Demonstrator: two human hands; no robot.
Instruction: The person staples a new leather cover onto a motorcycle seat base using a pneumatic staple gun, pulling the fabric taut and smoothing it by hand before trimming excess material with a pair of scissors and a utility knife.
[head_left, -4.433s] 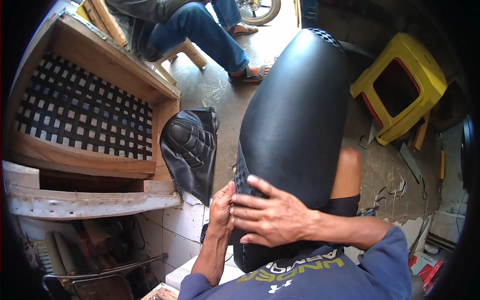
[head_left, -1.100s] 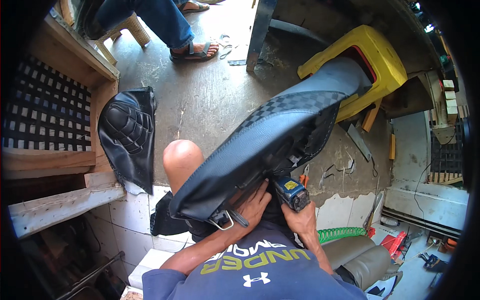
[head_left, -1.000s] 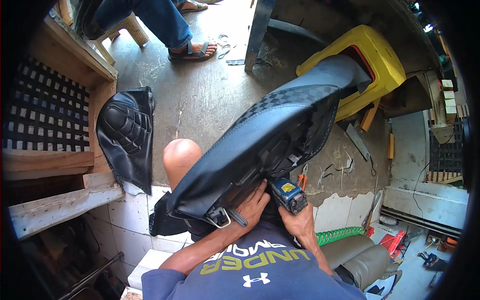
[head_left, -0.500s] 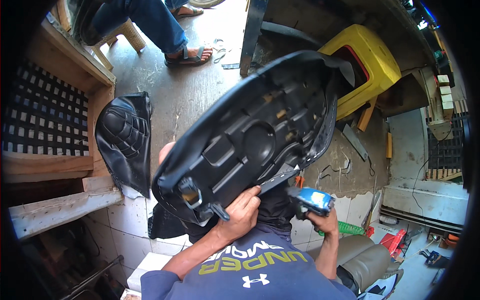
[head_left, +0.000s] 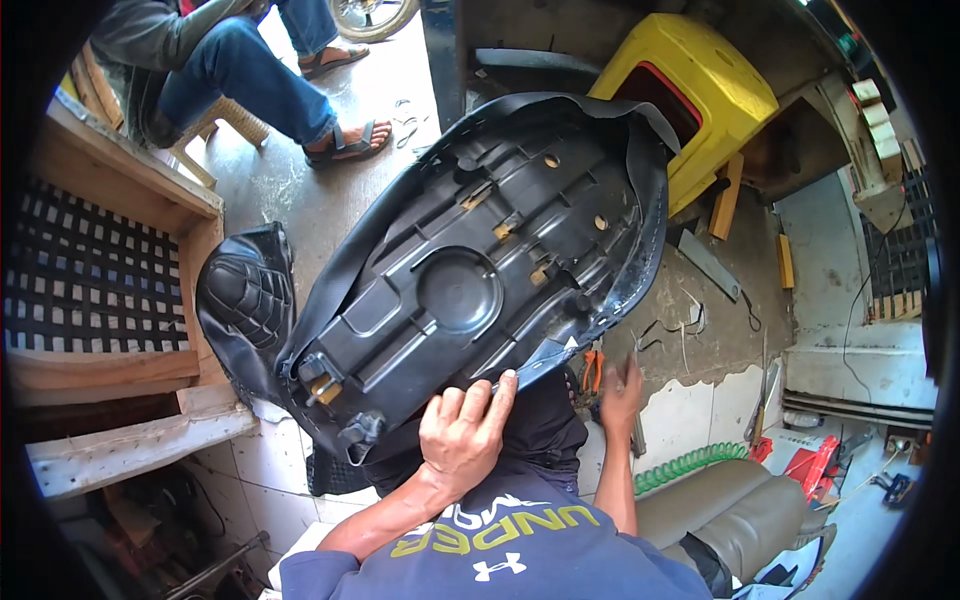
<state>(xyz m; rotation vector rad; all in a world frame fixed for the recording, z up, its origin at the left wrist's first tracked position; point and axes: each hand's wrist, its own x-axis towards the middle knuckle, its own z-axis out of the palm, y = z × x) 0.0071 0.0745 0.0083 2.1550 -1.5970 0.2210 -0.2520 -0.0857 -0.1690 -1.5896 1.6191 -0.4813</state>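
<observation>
A large black motorcycle seat (head_left: pixel 455 290) lies upside down across my lap, its ribbed plastic base facing up. A loose black cover (head_left: pixel 345 262) wraps over its rim, with staples dotted along the near right edge. My left hand (head_left: pixel 466 432) grips the cover's near edge, fingertips over the rim and thumb side hidden. My right hand (head_left: pixel 621 402), slightly blurred, is raised beside the seat with its fingers stretched and nothing visible in them. Orange-handled pliers (head_left: pixel 593 372) are between that hand and the seat.
A yellow plastic stool (head_left: pixel 690 45) stands against the seat's far end. Another black seat cover (head_left: pixel 250 290) lies at left by a wooden frame (head_left: pixel 120 370). A seated person's sandalled foot (head_left: pixel 350 142) is far left. A green coiled hose (head_left: pixel 690 463) runs at right, above a brown padded seat (head_left: pixel 720 510).
The blue handheld tool has left my right hand and is out of sight. That hand has moved up and left, opening. The seat has turned flatter toward me; my left hand still holds its edge.
</observation>
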